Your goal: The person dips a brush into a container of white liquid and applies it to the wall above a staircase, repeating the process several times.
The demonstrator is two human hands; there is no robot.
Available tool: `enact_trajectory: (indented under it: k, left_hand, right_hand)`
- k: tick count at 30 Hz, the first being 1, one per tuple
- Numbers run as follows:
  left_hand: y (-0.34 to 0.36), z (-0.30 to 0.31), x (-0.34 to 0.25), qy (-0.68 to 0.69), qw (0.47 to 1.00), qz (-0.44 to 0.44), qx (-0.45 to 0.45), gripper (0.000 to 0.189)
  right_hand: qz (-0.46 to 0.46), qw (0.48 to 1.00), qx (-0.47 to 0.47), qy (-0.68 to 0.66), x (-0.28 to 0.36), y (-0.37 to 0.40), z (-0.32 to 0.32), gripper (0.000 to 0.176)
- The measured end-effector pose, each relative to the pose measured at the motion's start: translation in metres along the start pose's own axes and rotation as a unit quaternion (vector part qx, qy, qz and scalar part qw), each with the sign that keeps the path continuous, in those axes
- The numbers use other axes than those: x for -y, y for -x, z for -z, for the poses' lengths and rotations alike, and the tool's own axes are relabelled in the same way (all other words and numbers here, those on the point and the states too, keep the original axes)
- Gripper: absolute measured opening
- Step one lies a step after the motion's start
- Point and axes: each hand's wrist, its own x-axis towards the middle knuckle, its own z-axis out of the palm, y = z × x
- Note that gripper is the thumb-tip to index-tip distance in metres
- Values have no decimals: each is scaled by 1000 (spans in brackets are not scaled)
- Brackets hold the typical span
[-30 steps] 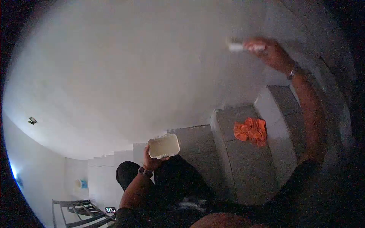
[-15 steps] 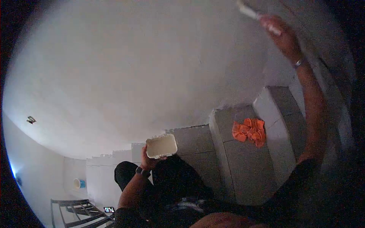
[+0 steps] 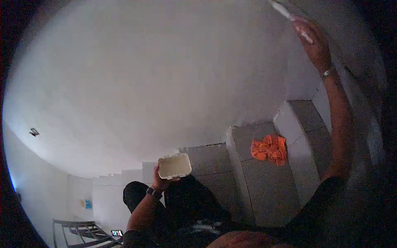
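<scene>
My left hand [image 3: 160, 180] holds a cream-coloured rectangular tub [image 3: 175, 166] from its left side and underneath, above my dark-clothed knee. The tub's rim looks smeared, and pale material shows inside it. High at the upper right, my right hand [image 3: 312, 40] is wrapped round the handle of a pale brush-like tool [image 3: 282, 10]. That tool's far end reaches the top edge of the view, by the wall [image 3: 136, 78]; its tip is too blurred to make out.
An orange cloth [image 3: 269, 149] lies crumpled on a tiled stair step [image 3: 271, 190]. More steps climb to the right and drop to the left. At the lower left are a dark metal railing [image 3: 74, 225], a lit phone [image 3: 117, 233] and a small blue-and-white bucket [image 3: 86, 203].
My right hand has shifted slightly right and down with the tool. The steps, cloth and tub appear a little lower in the view.
</scene>
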Motion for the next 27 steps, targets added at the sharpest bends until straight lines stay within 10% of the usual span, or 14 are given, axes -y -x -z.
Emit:
enact_trajectory:
  k: [1,3,12,16,18,27]
  left_hand:
    - [0,1,2,-40,999,0,-4,65]
    - [-5,6,13,445,878,175,-7,64]
    - [-3,10,19,474,857,200,-5,69]
    - [-1,13,20,468,863,191,11,69]
    - [-2,13,8,413,897,153,46,68]
    - [-1,8,-14,477,854,205,30,67]
  right_hand:
    - [28,996,-42,72,-2,-4,4,17]
    - [0,1000,-4,3,-7,4,-6,17]
    - [-87,895,358,-253,48,60,-28,16]
    - [-48,949,251,-185,10,48,-34,18]
    - [-48,995,38,-74,-6,20,-14,21]
    - [42,993,62,-92,-8,26,-19,18]
